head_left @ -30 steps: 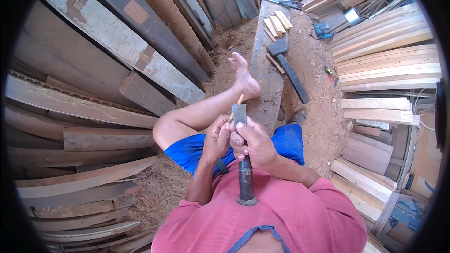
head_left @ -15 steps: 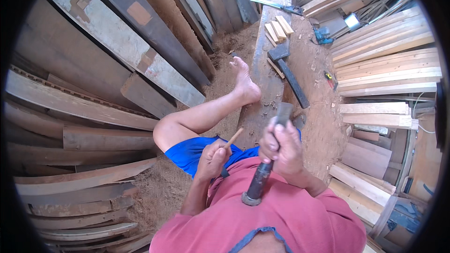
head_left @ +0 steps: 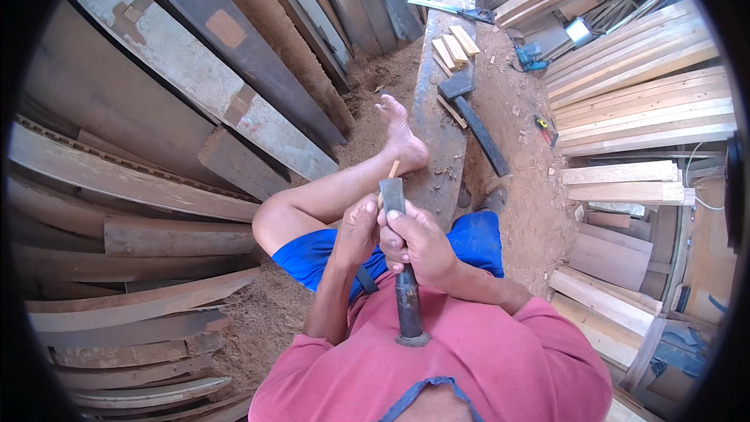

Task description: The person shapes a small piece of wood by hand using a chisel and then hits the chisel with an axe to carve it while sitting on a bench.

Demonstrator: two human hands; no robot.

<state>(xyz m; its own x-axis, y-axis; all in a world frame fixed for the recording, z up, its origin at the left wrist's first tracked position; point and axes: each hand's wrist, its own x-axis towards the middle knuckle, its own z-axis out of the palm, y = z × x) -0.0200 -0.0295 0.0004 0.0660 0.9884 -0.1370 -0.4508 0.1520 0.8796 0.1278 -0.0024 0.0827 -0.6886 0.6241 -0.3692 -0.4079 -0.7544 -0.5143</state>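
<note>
My right hand (head_left: pixel 418 242) is closed round a chisel (head_left: pixel 408 305), gripping it where the dark handle meets the broad metal blade. The blade points away from me, and the handle's butt end is by my chest. Close against it on the left, my left hand (head_left: pixel 358 230) pinches a thin wooden stick (head_left: pixel 394 166). The stick's tip shows just beyond the chisel's blade; its lower part is hidden by the blade and fingers. Whether blade and stick touch I cannot tell.
I sit on a long wooden bench (head_left: pixel 433 187). On it lie a dark mallet (head_left: pixel 484 137), several small wood blocks (head_left: pixel 455 48) and a handsaw (head_left: pixel 449 9). A blue power tool (head_left: pixel 529 56) lies on the right. Boards (head_left: pixel 180 86) lean at left; stacked planks (head_left: pixel 641 113) line the right.
My right hand has brought the chisel left, its blade beside the stick. My left hand has moved up and slightly right, so both hands are now together.
</note>
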